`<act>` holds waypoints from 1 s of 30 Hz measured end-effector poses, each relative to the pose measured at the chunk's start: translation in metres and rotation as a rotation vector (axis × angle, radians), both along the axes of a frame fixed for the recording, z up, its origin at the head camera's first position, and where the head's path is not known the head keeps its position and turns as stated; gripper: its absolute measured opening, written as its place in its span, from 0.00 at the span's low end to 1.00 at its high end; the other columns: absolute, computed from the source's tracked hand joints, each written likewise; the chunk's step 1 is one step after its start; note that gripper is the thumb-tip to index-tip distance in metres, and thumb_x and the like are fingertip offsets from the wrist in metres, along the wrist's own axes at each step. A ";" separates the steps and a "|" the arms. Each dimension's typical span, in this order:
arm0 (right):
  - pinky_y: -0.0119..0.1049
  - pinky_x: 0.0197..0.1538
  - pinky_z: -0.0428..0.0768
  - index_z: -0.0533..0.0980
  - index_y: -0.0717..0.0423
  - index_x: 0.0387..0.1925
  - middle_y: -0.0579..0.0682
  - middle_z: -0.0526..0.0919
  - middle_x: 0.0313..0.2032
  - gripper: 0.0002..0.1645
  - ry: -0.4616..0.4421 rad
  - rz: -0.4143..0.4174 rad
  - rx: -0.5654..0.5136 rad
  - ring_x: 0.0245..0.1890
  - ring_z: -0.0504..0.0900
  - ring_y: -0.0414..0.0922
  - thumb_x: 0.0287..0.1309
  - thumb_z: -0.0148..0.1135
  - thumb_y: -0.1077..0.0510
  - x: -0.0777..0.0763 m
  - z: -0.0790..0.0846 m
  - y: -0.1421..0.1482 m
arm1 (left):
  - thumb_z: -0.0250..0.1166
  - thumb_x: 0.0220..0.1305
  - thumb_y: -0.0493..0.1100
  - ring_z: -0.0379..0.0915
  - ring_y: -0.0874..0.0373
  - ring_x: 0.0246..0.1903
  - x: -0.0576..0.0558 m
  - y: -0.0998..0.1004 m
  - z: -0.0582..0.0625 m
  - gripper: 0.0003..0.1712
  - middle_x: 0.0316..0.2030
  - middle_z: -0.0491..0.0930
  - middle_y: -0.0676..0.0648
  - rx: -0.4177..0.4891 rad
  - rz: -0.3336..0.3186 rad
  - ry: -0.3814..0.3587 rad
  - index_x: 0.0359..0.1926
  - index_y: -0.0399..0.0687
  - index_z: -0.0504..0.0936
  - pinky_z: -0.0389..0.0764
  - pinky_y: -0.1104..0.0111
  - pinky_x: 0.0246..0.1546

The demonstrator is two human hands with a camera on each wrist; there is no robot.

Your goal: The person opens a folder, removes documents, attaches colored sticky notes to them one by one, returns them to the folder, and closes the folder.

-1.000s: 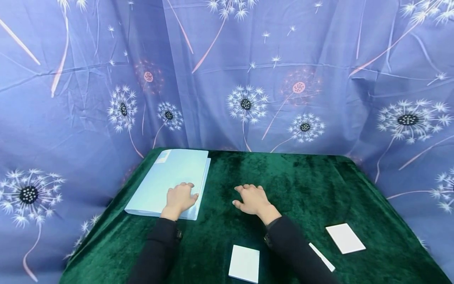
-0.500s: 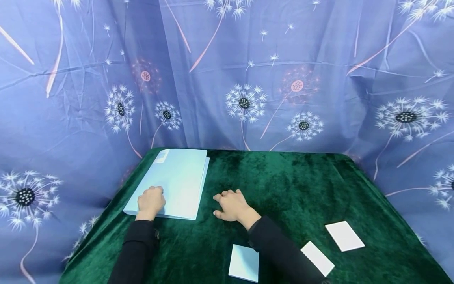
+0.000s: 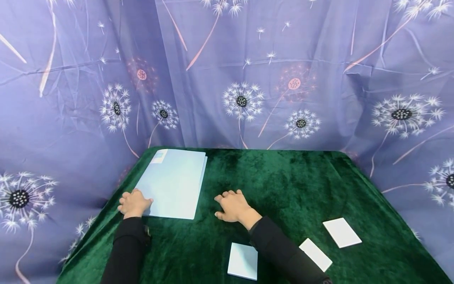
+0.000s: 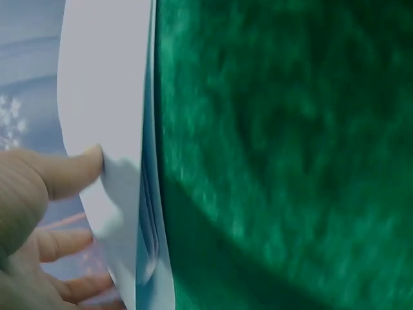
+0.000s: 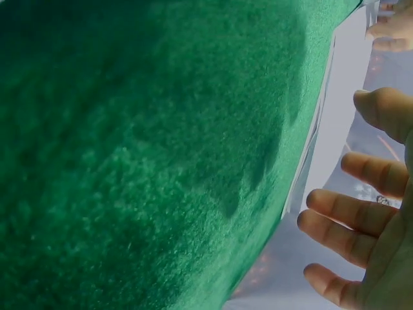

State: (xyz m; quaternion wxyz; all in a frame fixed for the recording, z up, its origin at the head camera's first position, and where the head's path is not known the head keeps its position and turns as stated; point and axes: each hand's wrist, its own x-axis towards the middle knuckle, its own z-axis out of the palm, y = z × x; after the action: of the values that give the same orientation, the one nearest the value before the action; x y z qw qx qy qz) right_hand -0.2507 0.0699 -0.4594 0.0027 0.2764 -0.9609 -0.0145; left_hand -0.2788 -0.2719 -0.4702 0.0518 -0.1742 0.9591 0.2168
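A: Where's the folder (image 3: pixel 173 183)?
B: At ten o'clock on the green cloth (image 3: pixel 280 177), lying closed, its label (image 3: pixel 159 156) toward its own eleven o'clock corner.

A: And the left hand (image 3: pixel 134 203)?
B: At the folder's seven o'clock corner. The thumb touches the cover and the fingers spread past the spine side, loose rather than clenched. Straddling that edge probably lets the hand steady or square it; how hard it presses, I can't tell.

A: The right hand (image 3: pixel 232 206)?
B: Just past three o'clock from the folder, apart from it. Fingers relaxed and spread, holding nothing, perhaps held there to leave the cover unobstructed.

A: Farther out?
B: From the right hand, a pale square block (image 3: pixel 242 261) sits near six o'clock, a narrow white card (image 3: pixel 315 255) at four by the sleeve (image 3: pixel 283 248), a wider white card (image 3: pixel 342 232) past three. They seem set aside, leaving the folder room.
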 end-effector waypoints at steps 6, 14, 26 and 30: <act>0.46 0.52 0.72 0.74 0.44 0.67 0.50 0.82 0.58 0.33 -0.014 -0.011 0.008 0.57 0.79 0.50 0.66 0.61 0.36 -0.001 0.001 0.004 | 0.63 0.67 0.57 0.56 0.14 0.57 -0.001 -0.012 0.003 0.53 0.57 0.56 0.10 0.097 0.030 -0.112 0.68 0.14 0.51 0.63 0.30 0.56; 0.47 0.52 0.71 0.74 0.44 0.67 0.49 0.82 0.58 0.32 -0.014 -0.031 0.028 0.58 0.79 0.50 0.67 0.61 0.37 -0.002 0.003 0.009 | 0.68 0.62 0.54 0.58 0.25 0.45 -0.002 -0.007 0.007 0.47 0.46 0.60 0.17 0.064 0.068 -0.061 0.58 0.12 0.61 0.67 0.37 0.51; 0.43 0.48 0.69 0.75 0.44 0.65 0.49 0.83 0.54 0.30 0.001 -0.037 0.030 0.53 0.79 0.49 0.67 0.61 0.38 -0.003 0.003 0.012 | 0.71 0.57 0.61 0.70 0.36 0.39 0.003 -0.026 0.025 0.54 0.41 0.67 0.26 0.140 -0.029 -0.105 0.56 0.16 0.57 0.75 0.51 0.42; 0.44 0.49 0.69 0.74 0.44 0.66 0.49 0.83 0.56 0.30 -0.007 -0.045 0.025 0.54 0.79 0.50 0.68 0.61 0.38 -0.003 0.003 0.014 | 0.67 0.58 0.67 0.70 0.29 0.47 0.004 -0.034 0.024 0.65 0.50 0.65 0.18 0.173 -0.106 -0.164 0.64 0.11 0.50 0.75 0.46 0.48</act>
State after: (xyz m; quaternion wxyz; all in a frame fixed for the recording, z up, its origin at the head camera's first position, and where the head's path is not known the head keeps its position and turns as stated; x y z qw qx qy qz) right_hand -0.2536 0.0844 -0.4559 -0.0047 0.2549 -0.9666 -0.0257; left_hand -0.2747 -0.3057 -0.4461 0.1564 -0.1353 0.9372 0.2808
